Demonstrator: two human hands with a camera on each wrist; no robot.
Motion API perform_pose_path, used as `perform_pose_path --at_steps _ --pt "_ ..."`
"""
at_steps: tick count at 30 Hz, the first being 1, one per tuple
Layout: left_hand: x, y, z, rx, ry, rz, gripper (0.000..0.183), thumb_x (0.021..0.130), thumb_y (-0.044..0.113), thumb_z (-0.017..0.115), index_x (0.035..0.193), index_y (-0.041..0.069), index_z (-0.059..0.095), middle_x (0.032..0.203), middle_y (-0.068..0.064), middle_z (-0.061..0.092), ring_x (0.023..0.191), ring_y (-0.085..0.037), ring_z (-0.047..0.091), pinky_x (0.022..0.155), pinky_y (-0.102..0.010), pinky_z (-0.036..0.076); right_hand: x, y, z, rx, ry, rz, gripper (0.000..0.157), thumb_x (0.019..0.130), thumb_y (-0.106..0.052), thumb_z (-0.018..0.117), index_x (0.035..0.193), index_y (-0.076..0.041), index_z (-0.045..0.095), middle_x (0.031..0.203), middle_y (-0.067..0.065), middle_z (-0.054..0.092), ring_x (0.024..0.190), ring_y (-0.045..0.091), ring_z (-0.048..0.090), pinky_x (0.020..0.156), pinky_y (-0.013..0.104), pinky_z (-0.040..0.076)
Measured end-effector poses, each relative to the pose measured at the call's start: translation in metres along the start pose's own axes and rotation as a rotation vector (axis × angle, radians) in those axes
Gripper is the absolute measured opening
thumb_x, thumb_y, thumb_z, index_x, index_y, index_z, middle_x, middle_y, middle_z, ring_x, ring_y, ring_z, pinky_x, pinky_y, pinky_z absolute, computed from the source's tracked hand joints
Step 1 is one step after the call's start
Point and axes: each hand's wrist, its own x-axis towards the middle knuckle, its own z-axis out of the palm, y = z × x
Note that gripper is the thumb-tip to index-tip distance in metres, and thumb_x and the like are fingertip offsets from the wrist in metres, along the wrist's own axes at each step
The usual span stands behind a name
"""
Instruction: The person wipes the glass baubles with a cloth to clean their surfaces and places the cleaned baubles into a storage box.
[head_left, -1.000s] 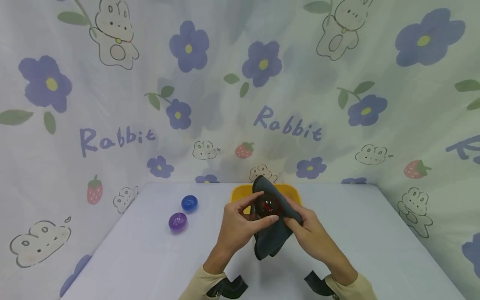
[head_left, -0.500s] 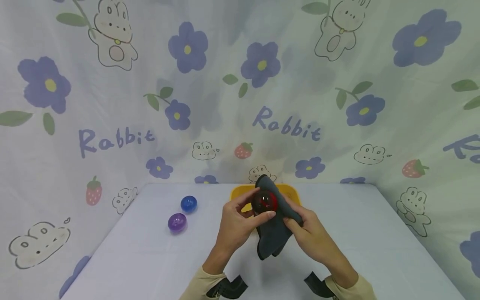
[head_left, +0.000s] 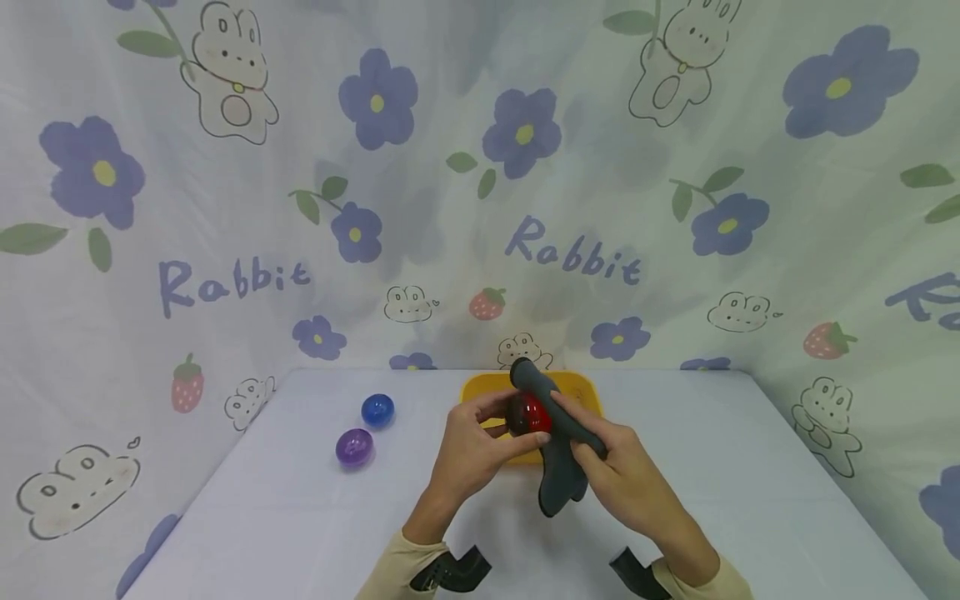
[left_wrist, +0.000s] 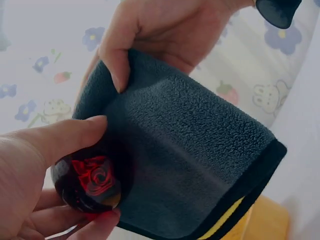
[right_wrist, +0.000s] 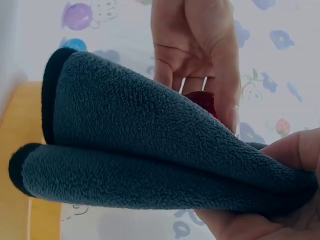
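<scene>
My left hand (head_left: 474, 442) holds a glossy dark red ball (head_left: 529, 414) between thumb and fingers, and a swirled red pattern shows on it in the left wrist view. A folded grey-blue cloth (head_left: 562, 467) with black edging is gripped by my right hand (head_left: 626, 462). The cloth lies against the right side of the ball. In the left wrist view the cloth (left_wrist: 180, 145) spreads behind the ball (left_wrist: 95, 177). The right wrist view shows the cloth (right_wrist: 135, 120) hiding much of the ball (right_wrist: 202, 102).
A yellow bin (head_left: 588, 392) stands on the white table (head_left: 300, 508) behind my hands, partly covered by them. To the left lie a blue ball (head_left: 378, 411) and a purple ball (head_left: 355, 448). A printed rabbit curtain (head_left: 450, 192) hangs at the back.
The cloth has shifted right and folded narrower, uncovering more of the red ball. The left hand has turned the ball slightly, so a brighter red side shows.
</scene>
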Motion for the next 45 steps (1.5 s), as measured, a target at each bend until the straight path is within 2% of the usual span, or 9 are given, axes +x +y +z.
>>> perform_pose_path --at_steps 6,9,11,16,23,28,32,37,45 --pt "0.0 -0.003 0.002 0.007 -0.054 -0.005 0.044 0.081 0.03 0.089 0.122 0.019 0.076 0.108 -0.001 0.079 0.101 -0.018 0.073 0.09 -0.039 0.064 -0.002 -0.001 0.004 -0.105 0.032 -0.103 0.065 0.096 0.01 0.048 0.151 -0.024 0.054 0.146 0.014 0.062 0.098 0.02 0.067 0.073 0.024 0.057" --pt "-0.001 -0.003 0.005 0.004 -0.085 -0.007 0.043 0.081 0.029 0.089 0.121 0.02 0.076 0.106 -0.001 0.079 0.096 -0.017 0.072 0.09 -0.039 0.064 -0.002 0.001 0.006 -0.161 0.042 -0.165 0.067 0.093 0.012 0.049 0.15 -0.023 0.055 0.154 0.012 0.056 0.112 0.021 0.068 0.087 0.025 0.061" --pt "-0.003 -0.003 0.007 -0.001 -0.106 0.004 0.043 0.081 0.028 0.089 0.121 0.019 0.076 0.107 0.0 0.079 0.095 -0.016 0.071 0.09 -0.039 0.065 -0.002 0.002 0.005 -0.187 0.048 -0.192 0.068 0.091 0.013 0.05 0.149 -0.023 0.057 0.155 0.012 0.055 0.116 0.021 0.067 0.09 0.025 0.06" --pt "-0.005 0.001 0.011 -0.021 -0.127 0.057 0.043 0.08 0.025 0.09 0.12 0.023 0.076 0.109 0.006 0.079 0.096 -0.014 0.071 0.086 -0.034 0.065 -0.001 0.004 0.001 -0.201 0.049 -0.214 0.065 0.09 0.012 0.053 0.147 -0.019 0.059 0.152 0.015 0.057 0.107 0.02 0.066 0.08 0.022 0.058" --pt "-0.008 0.003 0.012 0.009 -0.136 0.099 0.047 0.08 0.027 0.09 0.125 0.026 0.074 0.109 0.011 0.077 0.096 -0.011 0.07 0.086 -0.039 0.065 0.003 0.008 -0.001 -0.17 0.001 -0.179 0.065 0.092 0.011 0.052 0.15 -0.017 0.054 0.148 0.013 0.061 0.101 0.016 0.067 0.088 0.028 0.063" --pt "-0.009 0.004 0.012 0.015 -0.142 0.101 0.051 0.08 0.027 0.09 0.128 0.025 0.073 0.114 0.01 0.077 0.098 -0.011 0.071 0.085 -0.036 0.065 0.005 0.014 -0.004 -0.092 -0.038 -0.136 0.064 0.094 0.01 0.048 0.152 -0.017 0.052 0.135 0.016 0.068 0.09 0.014 0.065 0.07 0.024 0.056" --pt "-0.009 0.006 0.012 0.018 -0.137 0.115 0.053 0.08 0.026 0.09 0.13 0.018 0.073 0.118 0.001 0.078 0.098 -0.014 0.072 0.079 -0.031 0.066 0.006 0.017 -0.007 -0.04 -0.062 -0.101 0.064 0.096 0.009 0.045 0.154 -0.017 0.049 0.132 0.018 0.068 0.087 0.014 0.065 0.064 0.026 0.055" --pt "-0.008 0.008 0.011 -0.008 -0.122 0.126 0.056 0.079 0.022 0.09 0.131 0.011 0.071 0.117 -0.008 0.077 0.092 -0.015 0.072 0.071 -0.032 0.066 0.007 0.019 -0.01 0.019 -0.079 -0.074 0.064 0.098 0.008 0.043 0.156 -0.019 0.046 0.141 0.018 0.063 0.096 0.017 0.068 0.074 0.027 0.059" --pt "-0.007 0.007 0.01 -0.055 -0.077 0.133 0.056 0.08 0.018 0.09 0.132 0.011 0.07 0.118 -0.011 0.076 0.092 -0.013 0.073 0.073 -0.032 0.066 0.007 0.017 -0.01 0.065 -0.083 -0.044 0.061 0.1 0.004 0.043 0.157 -0.019 0.043 0.143 0.018 0.061 0.103 0.02 0.069 0.082 0.027 0.059"
